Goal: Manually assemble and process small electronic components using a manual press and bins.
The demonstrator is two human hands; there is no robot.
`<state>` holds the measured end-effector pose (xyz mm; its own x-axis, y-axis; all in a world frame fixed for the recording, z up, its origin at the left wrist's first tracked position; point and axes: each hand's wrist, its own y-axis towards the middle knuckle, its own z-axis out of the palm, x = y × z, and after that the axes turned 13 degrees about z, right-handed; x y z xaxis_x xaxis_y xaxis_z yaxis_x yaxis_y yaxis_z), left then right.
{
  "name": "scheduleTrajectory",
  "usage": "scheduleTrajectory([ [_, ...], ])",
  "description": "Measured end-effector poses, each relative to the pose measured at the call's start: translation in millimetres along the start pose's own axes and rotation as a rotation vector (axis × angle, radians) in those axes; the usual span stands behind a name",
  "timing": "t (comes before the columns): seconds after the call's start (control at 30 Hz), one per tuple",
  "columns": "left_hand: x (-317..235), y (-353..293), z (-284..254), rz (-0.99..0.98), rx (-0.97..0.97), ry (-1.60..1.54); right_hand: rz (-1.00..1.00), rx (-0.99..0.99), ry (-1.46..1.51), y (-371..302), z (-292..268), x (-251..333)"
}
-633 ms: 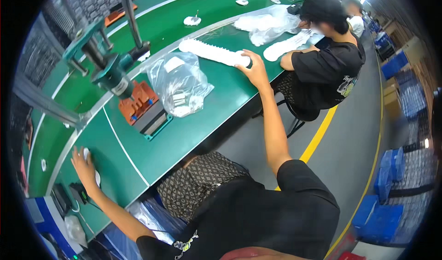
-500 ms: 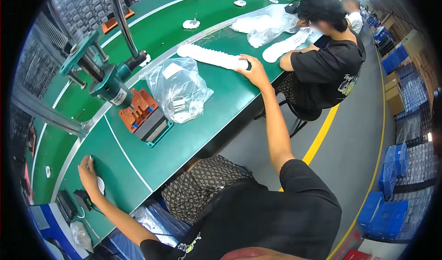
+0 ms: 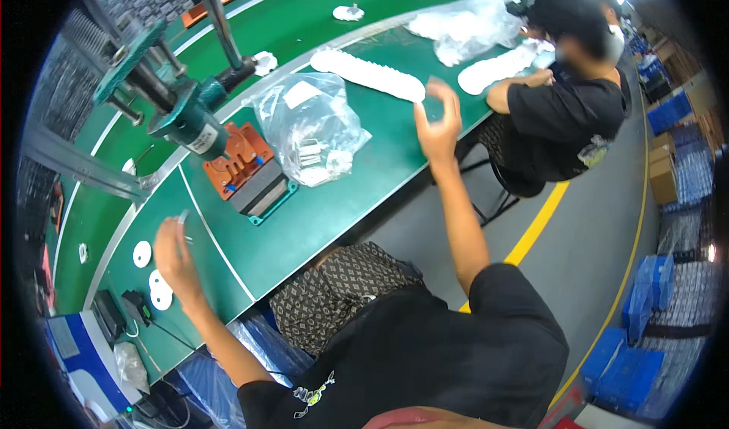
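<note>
My left hand (image 3: pixel 176 258) is blurred above the left part of the green bench, its fingers drawn together with a thin pale sliver at the tips that I cannot make out. Close by lie white round discs with holes (image 3: pixel 142 253), partly behind the hand. My right hand (image 3: pixel 440 129) is raised near the right end of a long row of stacked white discs (image 3: pixel 368 77), thumb and fingers apart; I see nothing held in it. Between my hands are a teal hand press (image 3: pixel 190 118), an orange fixture (image 3: pixel 237 159) on a grey block, and a clear plastic bag (image 3: pixel 311 125) containing small metal parts.
A person in black (image 3: pixel 554 118) sits to the right by another row of white discs (image 3: pixel 497 70) and a plastic bag (image 3: pixel 471 30). A green conveyor (image 3: pixel 296 19) carrying white parts runs behind the bench. Black adapters (image 3: pixel 110 326) and a blue-white machine (image 3: pixel 83 361) stand lower left.
My right hand has come away from the end of the disc row, fingers spreading. My left hand has moved up and right, uncovering white discs on the bench. The view has shifted slightly.
</note>
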<state>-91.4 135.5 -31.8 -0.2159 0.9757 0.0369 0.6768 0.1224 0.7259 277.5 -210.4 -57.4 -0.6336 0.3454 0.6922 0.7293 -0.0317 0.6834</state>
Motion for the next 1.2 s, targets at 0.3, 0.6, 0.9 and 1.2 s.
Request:
scheduleTrajectory([
  [0.3,-139,-15,-7,-0.25,0.262,-0.459,-0.238,0.807,-0.288,-65,91,92],
  [0.6,-135,-22,-1,-0.222,0.229,-0.527,0.059,0.73,-0.299,-70,72,106],
  [0.9,-136,-21,-2,-0.23,0.211,-0.543,0.523,0.757,0.24,-85,41,120],
  [1.2,-134,-22,-3,-0.294,0.143,-0.628,0.763,1.119,0.651,-111,37,152],
])
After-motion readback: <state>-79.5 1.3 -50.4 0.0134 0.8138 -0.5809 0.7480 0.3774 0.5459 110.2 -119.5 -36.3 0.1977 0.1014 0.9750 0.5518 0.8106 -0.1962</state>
